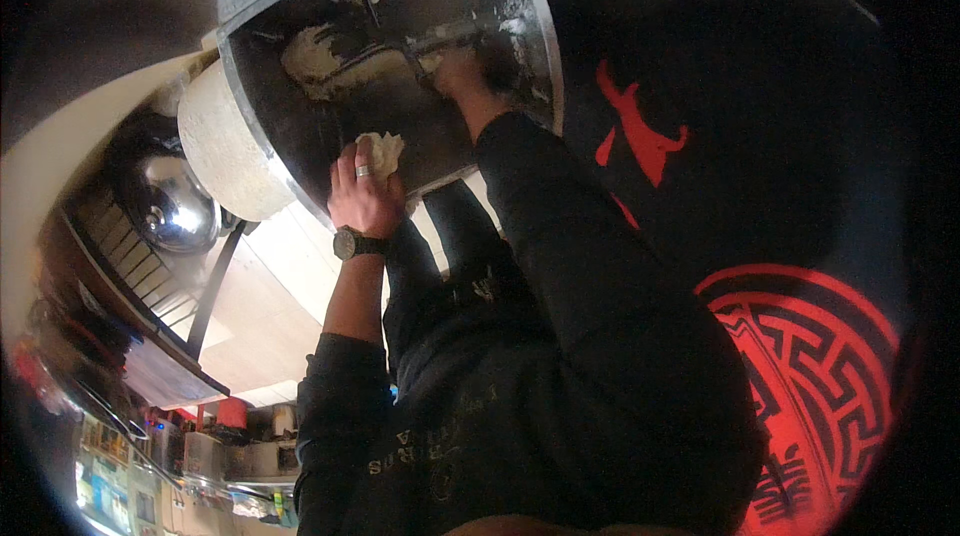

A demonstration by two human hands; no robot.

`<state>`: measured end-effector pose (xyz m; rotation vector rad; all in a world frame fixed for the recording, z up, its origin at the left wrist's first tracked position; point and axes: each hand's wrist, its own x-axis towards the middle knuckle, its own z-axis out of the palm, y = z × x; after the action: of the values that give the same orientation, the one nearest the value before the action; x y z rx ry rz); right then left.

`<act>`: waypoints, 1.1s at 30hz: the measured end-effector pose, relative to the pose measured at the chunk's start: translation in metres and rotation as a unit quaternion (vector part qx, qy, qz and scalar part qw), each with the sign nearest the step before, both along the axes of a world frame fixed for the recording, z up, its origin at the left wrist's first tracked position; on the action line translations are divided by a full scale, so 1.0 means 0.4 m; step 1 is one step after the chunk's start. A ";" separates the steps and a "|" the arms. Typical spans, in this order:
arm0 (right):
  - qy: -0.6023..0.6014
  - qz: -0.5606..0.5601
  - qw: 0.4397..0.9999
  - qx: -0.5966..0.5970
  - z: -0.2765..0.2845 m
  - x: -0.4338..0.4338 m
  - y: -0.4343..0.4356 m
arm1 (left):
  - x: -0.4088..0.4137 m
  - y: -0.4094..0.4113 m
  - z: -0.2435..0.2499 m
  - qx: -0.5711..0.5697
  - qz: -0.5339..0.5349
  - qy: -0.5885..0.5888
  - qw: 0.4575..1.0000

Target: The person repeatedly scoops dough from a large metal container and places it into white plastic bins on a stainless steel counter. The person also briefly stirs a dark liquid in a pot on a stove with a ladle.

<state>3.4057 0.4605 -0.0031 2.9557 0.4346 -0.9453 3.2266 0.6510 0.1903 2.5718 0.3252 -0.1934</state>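
A metal mixer trough (555, 33), its inner walls smeared with flour and dough, lies before me. My left hand (365, 191), with a ring and a wristwatch, is closed around a torn piece of pale dough (386, 153) at the trough's near left edge. Inside, my right hand (466, 82) is blurred and dark beside the dough-coated mixing bar (427, 59); whether its fingers grip anything is hidden. More dough (311, 55) clings at the far left of the trough's interior.
To the left stand a pale cylindrical container (229, 142) and a shiny round metal vessel (169, 198). A dark wall with red designs (810, 356) rises close on the right. Light floor tiles (285, 258) show below, with cluttered shelving (202, 453) at the lower left.
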 end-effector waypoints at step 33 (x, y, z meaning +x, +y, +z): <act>0.038 0.078 0.993 -0.076 -0.033 -0.010 0.001 | 0.002 -0.015 -0.029 -0.014 -0.012 -0.030 0.999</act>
<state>3.4017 0.4611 -0.0162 2.7130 0.5609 -1.0242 3.2276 0.6449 0.1788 2.5482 0.2675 -0.1294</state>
